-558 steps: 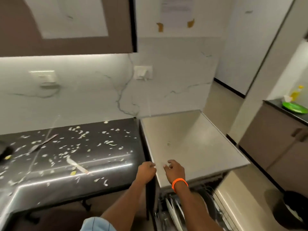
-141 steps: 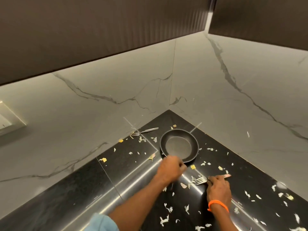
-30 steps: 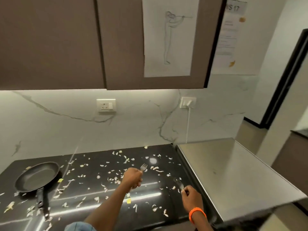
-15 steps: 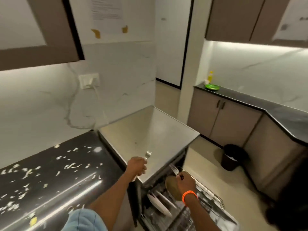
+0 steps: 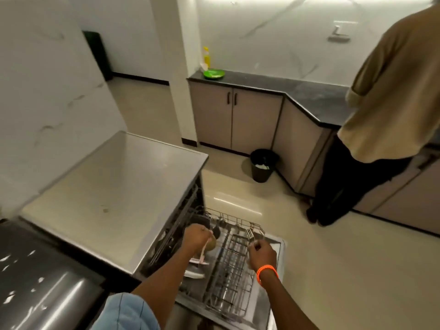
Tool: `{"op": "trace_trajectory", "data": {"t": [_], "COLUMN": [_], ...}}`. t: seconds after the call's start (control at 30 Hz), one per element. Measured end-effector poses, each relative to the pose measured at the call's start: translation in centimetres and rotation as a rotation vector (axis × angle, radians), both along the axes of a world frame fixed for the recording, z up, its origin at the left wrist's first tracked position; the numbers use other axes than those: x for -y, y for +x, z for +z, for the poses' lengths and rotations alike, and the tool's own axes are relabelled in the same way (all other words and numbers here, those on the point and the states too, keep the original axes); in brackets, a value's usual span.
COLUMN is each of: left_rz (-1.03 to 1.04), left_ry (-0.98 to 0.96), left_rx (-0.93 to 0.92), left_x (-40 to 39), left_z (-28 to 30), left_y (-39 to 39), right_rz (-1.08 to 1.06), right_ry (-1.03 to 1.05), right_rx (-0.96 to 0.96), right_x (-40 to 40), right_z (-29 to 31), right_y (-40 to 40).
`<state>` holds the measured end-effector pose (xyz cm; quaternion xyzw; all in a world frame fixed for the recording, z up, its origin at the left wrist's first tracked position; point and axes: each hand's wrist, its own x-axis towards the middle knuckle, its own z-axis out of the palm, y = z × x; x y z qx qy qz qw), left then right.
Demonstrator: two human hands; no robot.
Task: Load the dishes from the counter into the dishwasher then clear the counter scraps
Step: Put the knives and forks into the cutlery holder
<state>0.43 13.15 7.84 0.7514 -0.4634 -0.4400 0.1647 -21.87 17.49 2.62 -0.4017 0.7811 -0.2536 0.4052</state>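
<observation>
Right hand [image 5: 262, 254] clamped on thin silver metal fork [image 5: 250, 234] over pulled-out grey wire dishwasher rack [image 5: 234, 277] — left hand [image 5: 196, 238] curled, contents unclear. Fork likely light, rigid, slick; handle grip safest.

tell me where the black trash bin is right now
In the head view, the black trash bin stands on the floor right of centre, against the beige cabinets, beyond the pulled-out dishwasher rack.

Marble walls [image 5: 47, 91], beige floor [image 5: 333, 270] (glossy), grey cabinets [image 5: 233, 115], black bin [image 5: 262, 166]
</observation>
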Motion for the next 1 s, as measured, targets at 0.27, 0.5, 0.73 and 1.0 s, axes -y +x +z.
{"op": "trace_trajectory", "data": {"t": [0.27,0.5,0.73,1.0], "left_rz": [-0.290,-0.375,-0.322,-0.324], "left_ry": [0.110,0.237,0.309,0.274], "left_rx": [0.265,0.295,0.154,0.305], "left_x": [4.3,8.7,13.4,16.7], "left_z": [-8.8,-18.8,-32.4,-46.3], "left_y": [-3.1,-4.4,-6.3,-9.7], "right_rz": [-0.216,-0.254,-0.218,-0.170], "right_ry": [0.163,0.216,0.268,0.343], "right_rx": [0.013,-0.084,-0.101,-0.168], "right_x": [0.2,4.4,10.5,15.2], "right_z": [-9.4,-14.4,-26.2,-39.6], "right_y": [-1.5,1.5,2.4,2.2]}}
